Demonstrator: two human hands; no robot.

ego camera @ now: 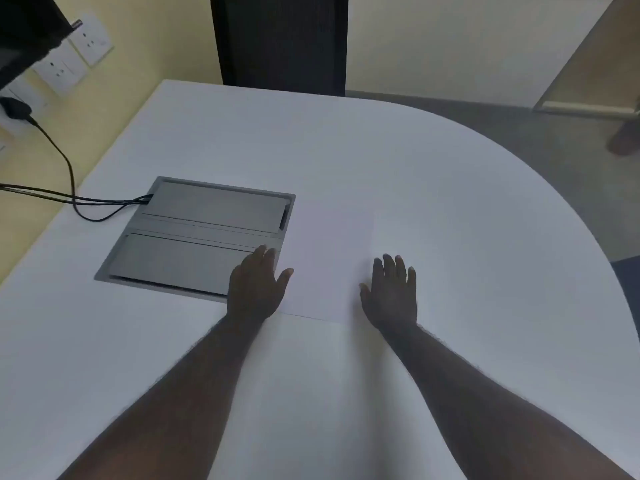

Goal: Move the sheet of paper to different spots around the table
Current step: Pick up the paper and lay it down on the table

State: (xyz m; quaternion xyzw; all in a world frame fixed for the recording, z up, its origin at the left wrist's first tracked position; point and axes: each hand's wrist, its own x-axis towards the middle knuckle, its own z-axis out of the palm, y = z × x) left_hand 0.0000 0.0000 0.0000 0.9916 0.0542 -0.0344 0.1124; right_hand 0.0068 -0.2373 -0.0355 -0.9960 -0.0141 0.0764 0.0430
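Two bare forearms reach forward from the near edge of a white table (450,188) whose far right side curves round. Both hands lie palm down with straight, spread fingers, released and gripping nothing.

The left hand (256,285) rests over the left edge of a white sheet of paper (325,258); its thumb points right onto the sheet, and its fingertips reach the near right corner of a grey panel. The right hand (391,292) rests flat at the sheet's right edge, thumb pointing left over the paper. Whether its palm lies on the sheet or just on the tabletop cannot be told, because the white paper barely stands out from the white surface.

The sheet lies flat between the two hands, near the middle of the tabletop, its near edge showing as a faint line just ahead of the wrists. Its left side touches or slightly overlaps the right edge of the panel.

That panel is a square grey cable hatch (201,237) set into the tabletop toward the left edge, with two closed flaps. Black cables (69,199) run out of its far left corner and off the table's left edge.

Beyond the left edge, a yellow wall holds white power sockets (76,53), one with a black plug (15,107) in it. Past the far edge stands a dark vertical panel (280,43) against a pale wall.
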